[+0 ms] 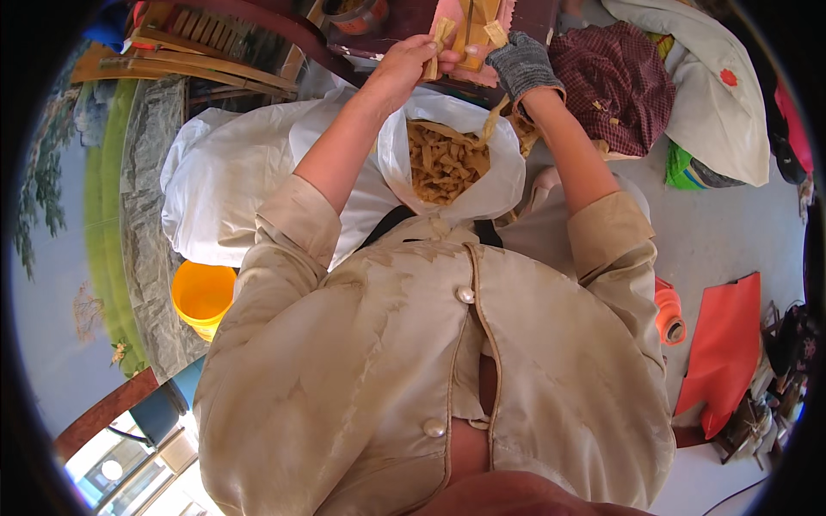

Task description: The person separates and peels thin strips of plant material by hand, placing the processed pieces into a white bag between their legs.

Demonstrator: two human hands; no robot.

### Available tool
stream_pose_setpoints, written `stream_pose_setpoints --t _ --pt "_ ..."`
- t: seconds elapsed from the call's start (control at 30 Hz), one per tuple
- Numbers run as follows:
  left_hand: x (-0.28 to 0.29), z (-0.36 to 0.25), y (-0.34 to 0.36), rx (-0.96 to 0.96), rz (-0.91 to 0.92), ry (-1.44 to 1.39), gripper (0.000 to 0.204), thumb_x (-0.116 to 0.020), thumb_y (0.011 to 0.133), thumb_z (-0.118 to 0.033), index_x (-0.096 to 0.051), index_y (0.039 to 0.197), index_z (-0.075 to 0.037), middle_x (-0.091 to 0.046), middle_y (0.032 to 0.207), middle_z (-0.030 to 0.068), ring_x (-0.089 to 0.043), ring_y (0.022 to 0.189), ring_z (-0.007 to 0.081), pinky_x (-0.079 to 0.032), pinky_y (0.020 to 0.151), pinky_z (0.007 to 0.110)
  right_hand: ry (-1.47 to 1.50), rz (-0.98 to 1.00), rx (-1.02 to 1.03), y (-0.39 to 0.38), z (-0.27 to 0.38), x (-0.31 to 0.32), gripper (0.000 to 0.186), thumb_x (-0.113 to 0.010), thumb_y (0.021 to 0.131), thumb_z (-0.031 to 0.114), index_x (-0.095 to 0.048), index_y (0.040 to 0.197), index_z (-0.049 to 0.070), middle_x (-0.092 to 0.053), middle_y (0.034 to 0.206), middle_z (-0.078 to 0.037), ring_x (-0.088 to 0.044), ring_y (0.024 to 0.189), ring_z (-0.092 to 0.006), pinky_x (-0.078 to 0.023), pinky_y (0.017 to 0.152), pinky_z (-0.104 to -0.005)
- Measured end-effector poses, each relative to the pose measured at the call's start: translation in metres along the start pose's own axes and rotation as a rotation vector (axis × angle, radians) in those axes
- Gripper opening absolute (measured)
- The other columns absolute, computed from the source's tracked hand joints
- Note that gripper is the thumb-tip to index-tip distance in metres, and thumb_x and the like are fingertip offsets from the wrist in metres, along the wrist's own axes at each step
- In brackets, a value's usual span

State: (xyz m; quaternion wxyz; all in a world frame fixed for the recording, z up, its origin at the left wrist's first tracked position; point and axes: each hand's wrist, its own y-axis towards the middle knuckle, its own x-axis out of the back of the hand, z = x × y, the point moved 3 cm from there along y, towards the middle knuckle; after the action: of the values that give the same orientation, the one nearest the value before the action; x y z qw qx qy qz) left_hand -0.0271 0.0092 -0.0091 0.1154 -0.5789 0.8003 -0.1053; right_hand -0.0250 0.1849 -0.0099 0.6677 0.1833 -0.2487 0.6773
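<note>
My bare left hand [408,65] is closed round a pale tan, flat dried strip [438,48] at the table's near edge. Opposite it, my right hand [525,67], in a grey knitted glove, pinches a small tan piece [496,34] at its fingertips. Between and beyond the hands lies a pink-edged board [506,12] with a yellowish wooden piece on it. Below the hands, an open white plastic bag [508,176] holds many tan, curled dried pieces [443,163]. One long tan strip [493,120] hangs near the bag's right rim.
The dark red table [535,17] carries a round tub [357,15] at its left. A large white sack [232,185] lies left of the open bag. A yellow bucket [203,297] stands at lower left. To the right are a checked dark red cloth [615,86] and a red sheet [721,344].
</note>
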Motion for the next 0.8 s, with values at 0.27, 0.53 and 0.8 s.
stream_pose_setpoints --t 0.27,0.53,0.8 --pt "-0.009 -0.002 -0.018 -0.15 -0.059 -0.461 0.02 -0.061 0.082 -0.013 -0.056 0.1 -0.008 -0.059 0.084 0.0001 -0.054 0.076 0.0093 -0.044 0.071 0.024 1.027 0.342 -0.265 -0.022 -0.004 -0.034 0.024 -0.064 0.079 0.023 -0.057 0.091 0.003 -0.061 0.069 -0.01 -0.035 0.04 -0.0092 -0.028 0.039 -0.0242" --pt "-0.015 -0.002 -0.018 -0.054 0.026 -0.447 0.015 -0.058 0.084 -0.015 -0.055 0.094 -0.006 -0.053 0.077 -0.0004 -0.048 0.067 0.0085 -0.044 0.065 0.025 0.847 0.075 -0.115 -0.012 -0.005 -0.025 0.021 -0.064 0.079 0.017 -0.058 0.092 0.003 -0.062 0.072 -0.006 -0.049 0.054 -0.0091 -0.042 0.048 -0.0231" --pt "-0.019 -0.005 -0.002 -0.113 -0.095 -0.305 0.011 -0.058 0.084 -0.013 -0.056 0.092 -0.005 -0.051 0.072 -0.0014 -0.047 0.064 0.0072 -0.042 0.059 0.022 0.721 0.004 -0.102 -0.009 0.004 -0.013 0.018 -0.065 0.076 0.016 -0.059 0.088 0.004 -0.054 0.059 -0.003 -0.047 0.046 -0.0111 -0.039 0.041 -0.0253"
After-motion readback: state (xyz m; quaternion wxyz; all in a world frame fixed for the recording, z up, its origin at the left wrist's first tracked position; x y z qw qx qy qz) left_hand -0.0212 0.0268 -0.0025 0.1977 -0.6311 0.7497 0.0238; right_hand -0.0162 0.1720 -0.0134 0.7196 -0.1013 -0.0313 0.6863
